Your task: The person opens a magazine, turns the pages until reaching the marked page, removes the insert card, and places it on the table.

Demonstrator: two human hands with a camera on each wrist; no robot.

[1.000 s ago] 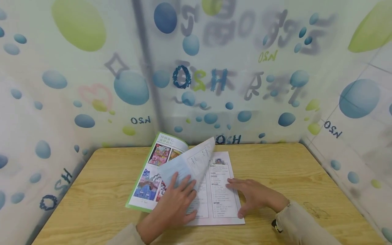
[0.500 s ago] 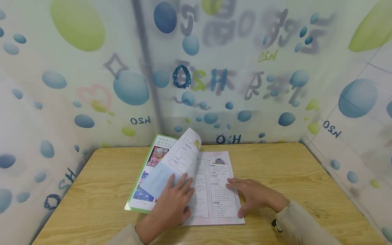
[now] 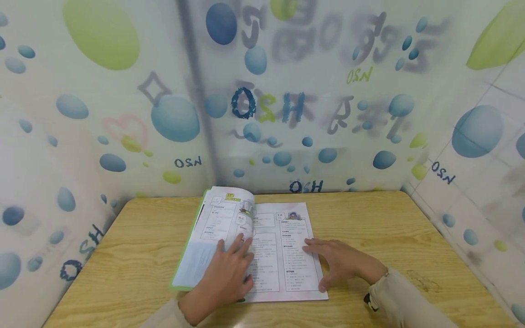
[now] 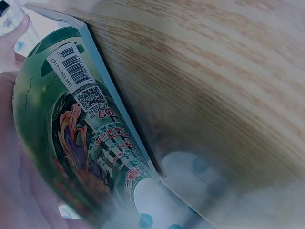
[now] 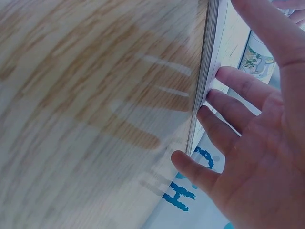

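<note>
An open magazine (image 3: 266, 269) with a green-edged cover lies on the wooden table (image 3: 369, 214). My left hand (image 3: 229, 273) rests, fingers spread, on the turned left page (image 3: 223, 216), close to the fold. In the left wrist view the green illustrated cover (image 4: 35, 95), with its barcode (image 4: 74, 69), bows up from the wood, and part of the hand shows at the left edge. My right hand (image 3: 344, 262) lies with extended fingers over the right page's outer edge, thumb near the bottom corner. The right wrist view shows its fingertips along the page stack's edge (image 5: 208, 57).
A white curtain (image 3: 328, 123) printed with blue and green ovals and mirrored lettering stands behind the table and along both sides. A dark wristband (image 3: 370, 302) shows at the right sleeve (image 3: 404, 300).
The lifted page has swung over to the left and now covers the colour pictures there. My left hand has shifted slightly left with it. The right hand stays in place.
</note>
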